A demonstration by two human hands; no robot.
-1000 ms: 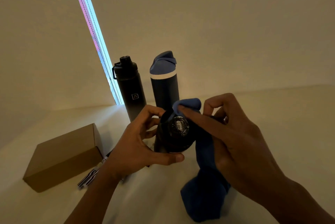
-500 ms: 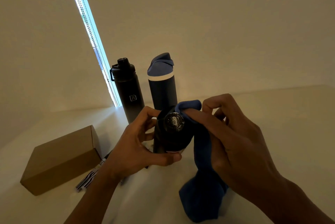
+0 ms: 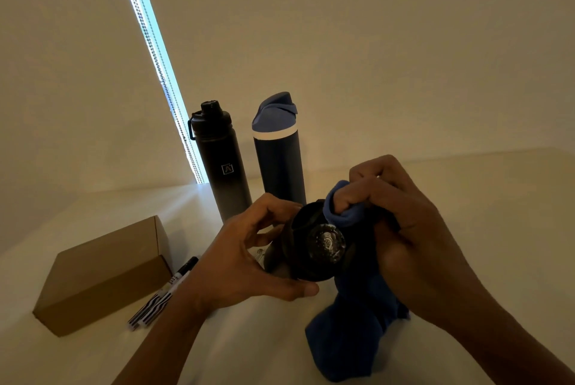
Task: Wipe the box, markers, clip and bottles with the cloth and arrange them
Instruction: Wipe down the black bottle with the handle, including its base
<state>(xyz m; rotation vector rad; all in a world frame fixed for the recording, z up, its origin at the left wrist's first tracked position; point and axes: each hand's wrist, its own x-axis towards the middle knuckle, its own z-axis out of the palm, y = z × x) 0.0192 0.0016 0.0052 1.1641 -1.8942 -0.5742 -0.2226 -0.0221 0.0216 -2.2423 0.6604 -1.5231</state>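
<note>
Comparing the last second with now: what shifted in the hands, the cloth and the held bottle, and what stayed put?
The right hand curled its fingers and bunched the blue cloth at the far rim of the held bottle, uncovering more of the lid; earlier the forefinger pressed the cloth across the top. The left hand kept its grip. The black bottle, blue bottle, box and markers stayed put.

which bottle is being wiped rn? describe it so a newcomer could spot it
Start at the bright strip of light on the wall: two bottles stand upright at its foot. In front of them, the left hand grips a third dark bottle, its round patterned cap toward the camera. Only this one has the blue cloth pressed on it.
</note>
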